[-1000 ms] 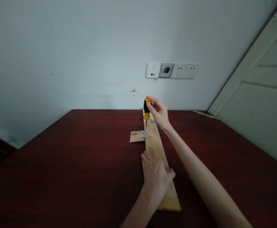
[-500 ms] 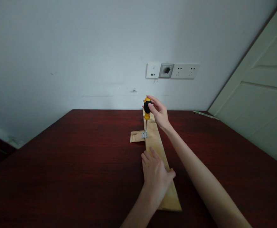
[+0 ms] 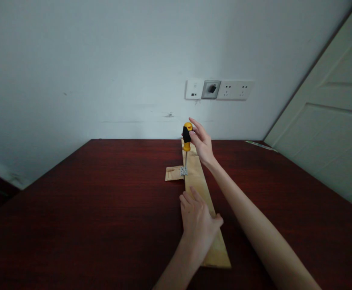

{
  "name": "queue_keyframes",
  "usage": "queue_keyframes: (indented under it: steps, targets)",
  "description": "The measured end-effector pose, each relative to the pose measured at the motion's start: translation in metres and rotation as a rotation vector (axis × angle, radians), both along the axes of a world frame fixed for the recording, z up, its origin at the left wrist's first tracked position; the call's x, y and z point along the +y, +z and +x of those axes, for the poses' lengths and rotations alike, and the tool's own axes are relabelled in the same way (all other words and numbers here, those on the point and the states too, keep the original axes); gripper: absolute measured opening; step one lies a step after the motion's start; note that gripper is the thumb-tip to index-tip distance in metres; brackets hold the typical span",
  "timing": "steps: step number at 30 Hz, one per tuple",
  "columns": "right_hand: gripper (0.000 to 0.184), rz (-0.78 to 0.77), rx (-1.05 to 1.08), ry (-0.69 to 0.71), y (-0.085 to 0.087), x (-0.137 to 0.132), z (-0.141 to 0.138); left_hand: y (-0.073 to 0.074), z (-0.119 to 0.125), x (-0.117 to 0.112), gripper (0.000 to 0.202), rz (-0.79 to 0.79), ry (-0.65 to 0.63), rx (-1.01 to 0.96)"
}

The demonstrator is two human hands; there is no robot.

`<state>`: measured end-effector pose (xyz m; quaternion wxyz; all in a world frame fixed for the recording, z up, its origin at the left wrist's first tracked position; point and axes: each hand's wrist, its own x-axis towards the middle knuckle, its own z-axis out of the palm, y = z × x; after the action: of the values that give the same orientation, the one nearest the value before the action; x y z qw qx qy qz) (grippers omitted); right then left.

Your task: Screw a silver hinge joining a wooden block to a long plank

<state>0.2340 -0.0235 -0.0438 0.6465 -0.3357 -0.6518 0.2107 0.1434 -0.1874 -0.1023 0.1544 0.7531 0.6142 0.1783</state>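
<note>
A long wooden board [image 3: 198, 173] lies lengthwise on the dark red table. My left hand [image 3: 197, 213] grips it across its width, fingers over the left edge and thumb at the right edge. A yellow and black screwdriver [image 3: 187, 137] stands nearly upright over the board, its handle in the fingers of my right hand [image 3: 203, 143]. The shaft's tip meets a small metal hinge [image 3: 183, 170]. This hinge spans the long board and a short wooden piece [image 3: 174, 173] on the left. Any screw under the tip is too small to make out.
The dark red tabletop [image 3: 88, 213] reaches back to a pale wall with a row of sockets [image 3: 235, 90]. A thin printed strip [image 3: 260, 146] lies at the table's back right, near a white panelled door [image 3: 330, 121].
The fingers of my right hand have shifted on the screwdriver handle, the index finger lifting slightly. The handle has turned a little. My left hand and the boards stay put.
</note>
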Motion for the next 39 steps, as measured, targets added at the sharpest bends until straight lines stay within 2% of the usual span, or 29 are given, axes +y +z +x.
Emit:
queue_keyframes:
  steps: [4, 11, 30, 39]
  targets:
    - [0.053, -0.018, 0.099, -0.025, 0.0021, 0.0007, -0.0014, -0.0011, 0.0002, 0.0001, 0.085, 0.016, 0.004, 0.003]
    - [0.044, 0.035, 0.121, -0.083, -0.0007, 0.0079, -0.0012, -0.0017, -0.0003, -0.0005, 0.083, 0.036, -0.002, -0.009]
    - [0.05, -0.064, 0.147, 0.024, 0.0036, 0.0015, -0.0026, -0.0019, -0.0006, 0.0005, 0.084, 0.032, -0.002, 0.003]
    - [0.053, -0.072, 0.19, 0.084, 0.0017, 0.0032, 0.0001, 0.0032, 0.0002, 0.0007, 0.086, -0.01, 0.026, 0.039]
